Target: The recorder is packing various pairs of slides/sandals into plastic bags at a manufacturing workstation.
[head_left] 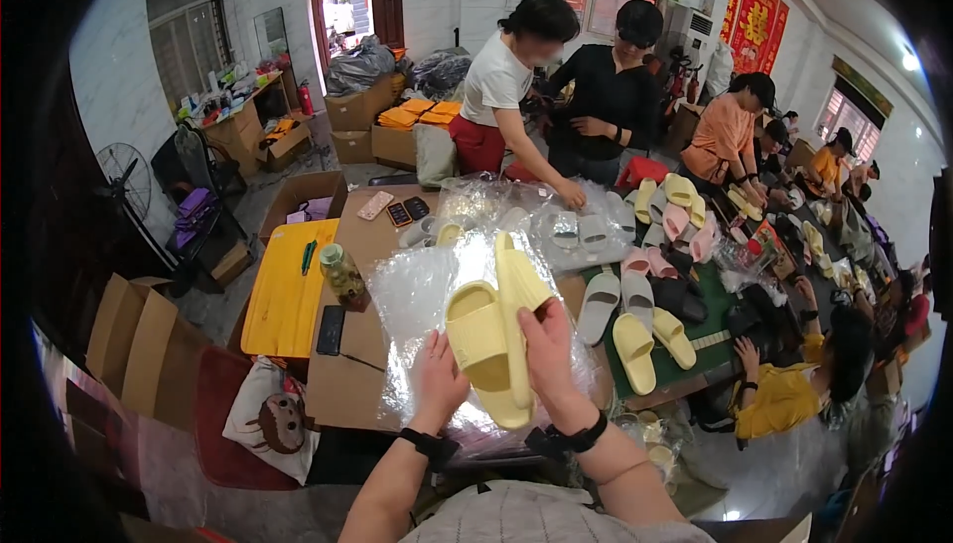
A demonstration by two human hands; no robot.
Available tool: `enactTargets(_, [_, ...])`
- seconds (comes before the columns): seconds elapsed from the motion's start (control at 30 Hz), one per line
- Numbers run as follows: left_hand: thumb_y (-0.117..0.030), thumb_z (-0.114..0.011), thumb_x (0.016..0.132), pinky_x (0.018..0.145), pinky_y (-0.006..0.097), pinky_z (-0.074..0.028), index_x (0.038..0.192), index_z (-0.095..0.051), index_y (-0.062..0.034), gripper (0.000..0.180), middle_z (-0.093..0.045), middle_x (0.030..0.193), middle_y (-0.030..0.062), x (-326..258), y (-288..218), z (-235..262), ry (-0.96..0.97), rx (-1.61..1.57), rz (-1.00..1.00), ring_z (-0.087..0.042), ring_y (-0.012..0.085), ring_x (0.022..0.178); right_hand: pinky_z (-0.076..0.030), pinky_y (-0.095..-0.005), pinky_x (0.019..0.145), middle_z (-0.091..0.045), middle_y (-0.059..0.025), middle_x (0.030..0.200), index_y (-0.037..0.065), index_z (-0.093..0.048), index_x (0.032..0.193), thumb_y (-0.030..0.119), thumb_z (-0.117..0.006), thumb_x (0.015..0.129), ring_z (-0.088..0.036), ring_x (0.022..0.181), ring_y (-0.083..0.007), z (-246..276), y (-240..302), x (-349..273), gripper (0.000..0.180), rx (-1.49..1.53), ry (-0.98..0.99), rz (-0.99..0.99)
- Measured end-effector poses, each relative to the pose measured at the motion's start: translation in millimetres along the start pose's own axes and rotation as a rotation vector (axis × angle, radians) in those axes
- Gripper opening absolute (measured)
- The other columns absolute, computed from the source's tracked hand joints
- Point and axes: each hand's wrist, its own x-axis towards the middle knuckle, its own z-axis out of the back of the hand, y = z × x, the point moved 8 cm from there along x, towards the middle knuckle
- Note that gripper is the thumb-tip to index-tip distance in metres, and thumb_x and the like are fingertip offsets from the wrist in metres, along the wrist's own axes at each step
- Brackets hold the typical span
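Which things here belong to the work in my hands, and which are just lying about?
Belongs:
- yellow slippers, gripped by your right hand, left hand beside them
- clear plastic packaging beneath
- probably the grey slippers on the right

Apparently lying about:
- black phone
- bottle
- cushion

L grip (437,376) & R grip (549,349) close tog., fingers (549,311) bent, forearms (390,488) angled inward.

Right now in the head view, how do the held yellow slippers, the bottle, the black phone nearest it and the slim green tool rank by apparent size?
1. Held yellow slippers
2. Bottle
3. Black phone
4. Slim green tool
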Motion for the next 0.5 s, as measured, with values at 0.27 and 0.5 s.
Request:
enactTargets(0.27, [-0.022,-0.061,0.091,0.117,0.050,-0.031,0.128,-0.061,-0.0023,0.042,-0.049,0.145,0.0243,-3,-5,11,0.014,-0.056,0.118,-0.034,0.0443,0.142,-0.046,-0.0312,0.069,-0.055,-0.0102,0.087,0.000,-0.052,0.102,0.007,-0.063,0.094,-0.055,0.076,-0.0166,29,-40,22,0.015,-0.897,0.008,0.311])
enactTargets(0.5, [-0.024,-0.059,0.091,0.118,0.051,-0.029,0.128,-0.060,0.0001,0.044,-0.047,0.148,0.0243,-2,1,7,0.045,-0.023,0.110,-0.033,0.0431,0.143,-0.044,-0.0484,0.075,-0.054,-0.0235,0.092,-0.004,-0.050,0.097,0.003,-0.060,0.089,-0.054,0.087,-0.0420,56,-73,8,0.015,-1.029,0.051,0.270])
